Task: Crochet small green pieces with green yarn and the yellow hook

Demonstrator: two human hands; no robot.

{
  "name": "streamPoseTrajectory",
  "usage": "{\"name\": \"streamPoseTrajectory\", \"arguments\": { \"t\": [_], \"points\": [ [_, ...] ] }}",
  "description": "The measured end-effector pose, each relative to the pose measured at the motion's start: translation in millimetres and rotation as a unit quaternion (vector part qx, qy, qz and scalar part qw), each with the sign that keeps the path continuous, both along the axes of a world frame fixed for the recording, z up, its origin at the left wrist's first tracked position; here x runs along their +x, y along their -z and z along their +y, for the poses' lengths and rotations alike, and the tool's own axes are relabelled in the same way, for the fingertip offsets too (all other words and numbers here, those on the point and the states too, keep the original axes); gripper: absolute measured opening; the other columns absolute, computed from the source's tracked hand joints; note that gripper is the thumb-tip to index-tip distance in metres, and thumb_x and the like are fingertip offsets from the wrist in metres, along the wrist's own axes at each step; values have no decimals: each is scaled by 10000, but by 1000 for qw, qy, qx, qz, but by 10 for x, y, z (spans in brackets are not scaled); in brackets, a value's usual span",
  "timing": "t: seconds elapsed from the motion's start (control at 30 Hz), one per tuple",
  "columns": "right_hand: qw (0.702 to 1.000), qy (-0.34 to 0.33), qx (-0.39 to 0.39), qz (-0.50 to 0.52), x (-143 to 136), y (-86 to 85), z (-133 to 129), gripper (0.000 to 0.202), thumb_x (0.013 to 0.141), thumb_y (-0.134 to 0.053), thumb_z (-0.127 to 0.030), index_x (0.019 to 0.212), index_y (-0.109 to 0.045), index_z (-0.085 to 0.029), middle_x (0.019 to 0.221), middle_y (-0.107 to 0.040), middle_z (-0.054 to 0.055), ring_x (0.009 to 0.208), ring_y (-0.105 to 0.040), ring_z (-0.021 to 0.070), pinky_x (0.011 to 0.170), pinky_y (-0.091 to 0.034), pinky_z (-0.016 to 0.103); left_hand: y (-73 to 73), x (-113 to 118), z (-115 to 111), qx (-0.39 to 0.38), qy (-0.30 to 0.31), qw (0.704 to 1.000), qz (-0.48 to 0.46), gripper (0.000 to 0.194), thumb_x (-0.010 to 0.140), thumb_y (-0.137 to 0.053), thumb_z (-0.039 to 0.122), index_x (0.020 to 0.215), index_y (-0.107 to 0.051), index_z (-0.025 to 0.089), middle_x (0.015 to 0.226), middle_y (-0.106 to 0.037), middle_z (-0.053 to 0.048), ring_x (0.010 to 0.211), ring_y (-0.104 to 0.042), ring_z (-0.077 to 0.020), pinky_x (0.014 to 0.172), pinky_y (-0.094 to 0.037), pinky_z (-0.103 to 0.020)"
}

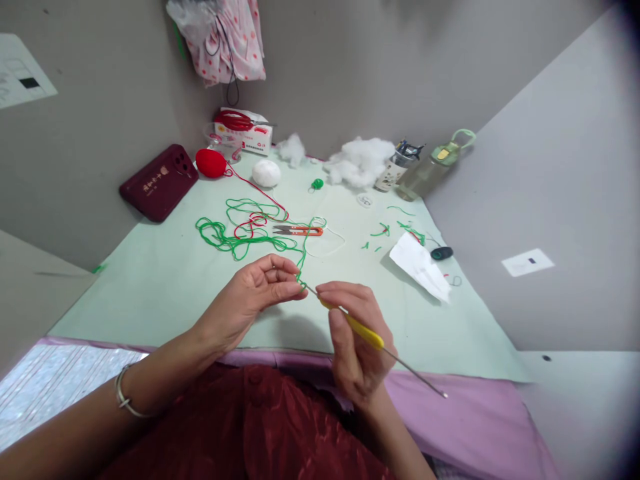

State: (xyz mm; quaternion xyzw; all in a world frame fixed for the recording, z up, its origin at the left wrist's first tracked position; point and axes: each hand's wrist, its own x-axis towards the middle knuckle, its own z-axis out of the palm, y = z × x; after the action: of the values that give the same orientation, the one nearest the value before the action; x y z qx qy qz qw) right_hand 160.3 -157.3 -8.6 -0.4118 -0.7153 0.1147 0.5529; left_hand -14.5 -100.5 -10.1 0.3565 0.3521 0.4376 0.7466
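Note:
Over the front of the table, my left hand [263, 287] pinches green yarn [301, 267] between thumb and fingers. My right hand [361, 333] grips a crochet hook [367, 331] by its yellow handle, and the hook's thin metal tip reaches the green yarn at my left fingertips. From there the strand runs up to a loose tangle of green yarn [220, 233] on the table. Thread snips [299, 231] with an orange handle lie just beyond my hands, among green, red and white strands. Fine stitches at my fingertips are too small to make out.
A red yarn ball [211, 163], a white yarn ball [266, 173] and white stuffing [360, 162] lie toward the back. A dark red phone [159, 183] leans at left. At right are a bottle [430, 170], a pen cup [393, 172], crumpled paper [420, 267] and green scraps.

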Motion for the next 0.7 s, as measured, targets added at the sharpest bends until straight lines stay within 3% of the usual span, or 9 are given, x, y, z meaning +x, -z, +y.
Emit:
{"name": "streamPoseTrajectory", "arguments": {
  "t": [0.13,0.33,0.5,0.6,0.7],
  "points": [
    [1000,8,-4,25,33,-4,0,317,993,-524,-76,1197,-704,-239,1095,-758,79,1057,-708,211,876,-615,373,-1,-12,-3,4,4,1000,6,271,768,-903,270,944,-713,190,805,-738,20,816,-729,-135,833,-530,-255],
    [999,-3,26,-27,18,28,-24,313,999,-563,-121,1238,-714,-256,1171,-754,100,1026,-732,210,823,-629,358,-31,-10,-11,1,9,1000,-2,258,762,-907,250,928,-719,191,758,-717,39,746,-692,-102,765,-529,-223],
    [1000,-2,27,11,24,19,-56,298,1018,-517,-146,1224,-712,-238,1087,-773,94,989,-739,212,810,-640,374,-20,-16,2,-9,4,1000,-12,265,786,-898,268,952,-706,191,778,-732,37,790,-724,-105,800,-536,-216],
    [999,-3,29,-25,19,31,-42,300,1004,-536,-124,1233,-699,-229,1097,-769,104,1002,-741,208,818,-642,362,-29,-9,-5,-11,2,1000,-13,257,780,-901,250,939,-708,186,767,-729,41,758,-710,-91,772,-531,-198],
    [992,22,85,-95,14,93,-4,351,983,-566,-109,1293,-676,-233,1144,-765,126,1029,-747,219,794,-649,352,-42,1,-22,-12,14,1000,-21,245,776,-901,230,926,-711,187,726,-710,55,703,-683,-72,708,-512,-172]
  ]
}}
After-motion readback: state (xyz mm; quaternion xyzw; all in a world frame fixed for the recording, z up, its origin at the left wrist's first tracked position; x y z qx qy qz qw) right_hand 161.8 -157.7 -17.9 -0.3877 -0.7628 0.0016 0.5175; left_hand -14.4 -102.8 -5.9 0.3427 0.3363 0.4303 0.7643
